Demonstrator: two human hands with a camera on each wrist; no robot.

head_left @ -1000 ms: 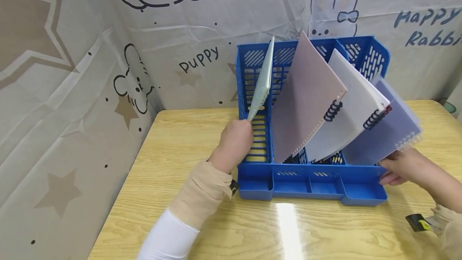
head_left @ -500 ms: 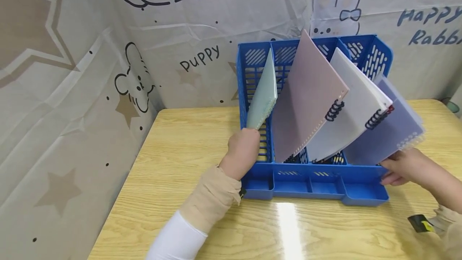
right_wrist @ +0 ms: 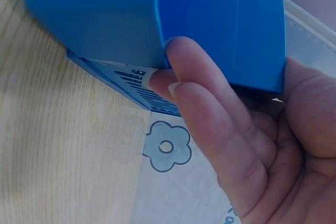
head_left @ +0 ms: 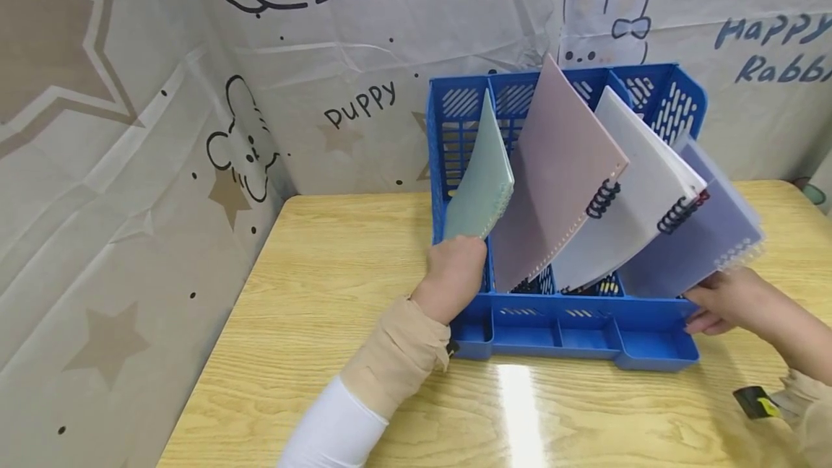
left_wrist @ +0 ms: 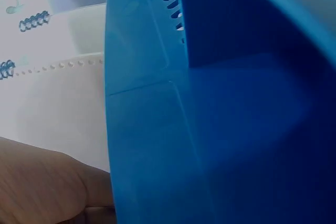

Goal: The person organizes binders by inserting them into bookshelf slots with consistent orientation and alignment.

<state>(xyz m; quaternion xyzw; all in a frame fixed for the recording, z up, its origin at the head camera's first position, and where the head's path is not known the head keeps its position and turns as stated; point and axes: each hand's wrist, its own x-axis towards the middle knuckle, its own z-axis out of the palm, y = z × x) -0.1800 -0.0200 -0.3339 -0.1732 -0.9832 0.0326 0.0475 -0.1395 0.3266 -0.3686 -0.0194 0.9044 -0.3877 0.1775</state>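
Note:
A blue file rack (head_left: pixel 585 313) stands on the table, with small trays along its front. My left hand (head_left: pixel 453 274) grips the lower front end of a pale green spiral notebook (head_left: pixel 484 183), which leans in the leftmost slot. Its fingertips are hidden in the head view. To the right, a pink notebook (head_left: pixel 559 165), a white notebook (head_left: pixel 624 186) and a bluish-purple notebook (head_left: pixel 695 222) lean in the other slots. My right hand (head_left: pixel 734 302) holds the rack's right front corner; the right wrist view shows its fingers (right_wrist: pixel 205 114) along the outer side.
The rack sits on a wood-grain table (head_left: pixel 325 251). Behind and to the left hangs a printed cloth (head_left: pixel 325 56) with cartoon animals and stars. A strap with a black piece (head_left: pixel 755 403) is at the right wrist.
My left hand has moved right and toward me, lowering the green notebook in the left slot and turning its cover more into view. My right hand stays at the rack's corner.

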